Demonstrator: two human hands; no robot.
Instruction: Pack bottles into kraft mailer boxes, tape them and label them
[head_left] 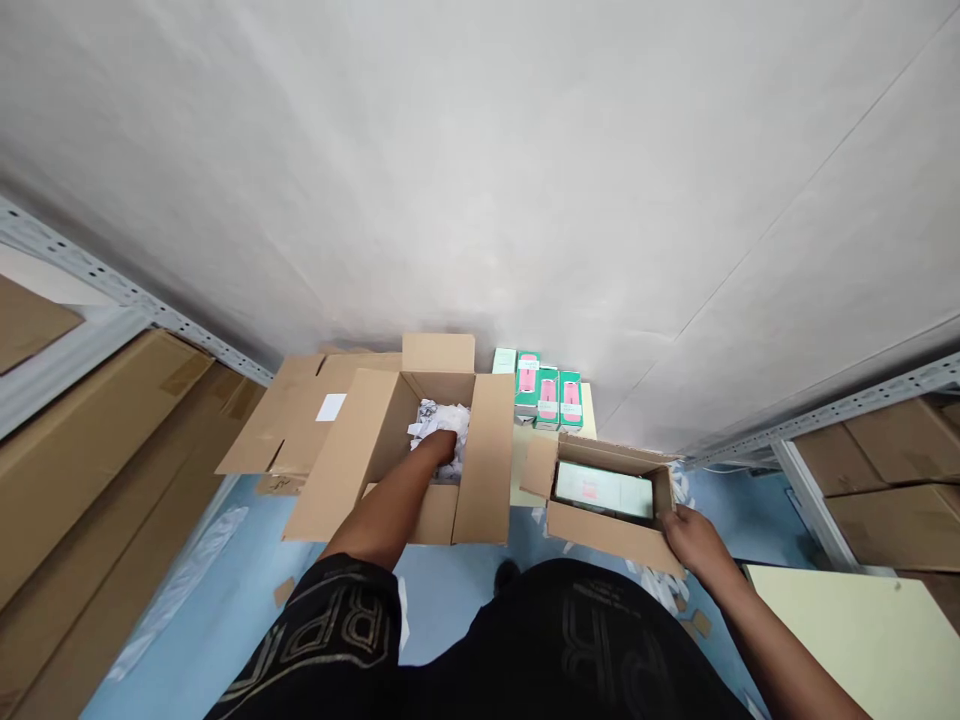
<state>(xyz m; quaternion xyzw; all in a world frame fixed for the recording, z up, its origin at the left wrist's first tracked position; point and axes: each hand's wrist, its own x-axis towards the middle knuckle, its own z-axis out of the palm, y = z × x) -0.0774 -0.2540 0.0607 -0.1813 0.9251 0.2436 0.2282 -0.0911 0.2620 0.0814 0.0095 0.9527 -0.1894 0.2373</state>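
Observation:
My left hand (442, 447) reaches down into an open cardboard carton (484, 455), where it touches crumpled white paper (450, 417); its fingers are hidden. At the right, my right hand (691, 540) has its fingers closed on the right end wall of a smaller open cardboard box (611, 535). That smaller box is tilted, and inside it lies a pale green box (604, 490) with a small pink mark. Between the cartons and the wall stand several green-and-pink product boxes (547, 395) with white labels.
Flattened cardboard (289, 410) leans behind the carton at the left. Metal shelving with large cartons (112, 440) runs along the left; more cartons (889, 455) are shelved at the right. Paper scraps (660, 590) litter the blue floor. A pale yellow panel (855, 625) is at lower right.

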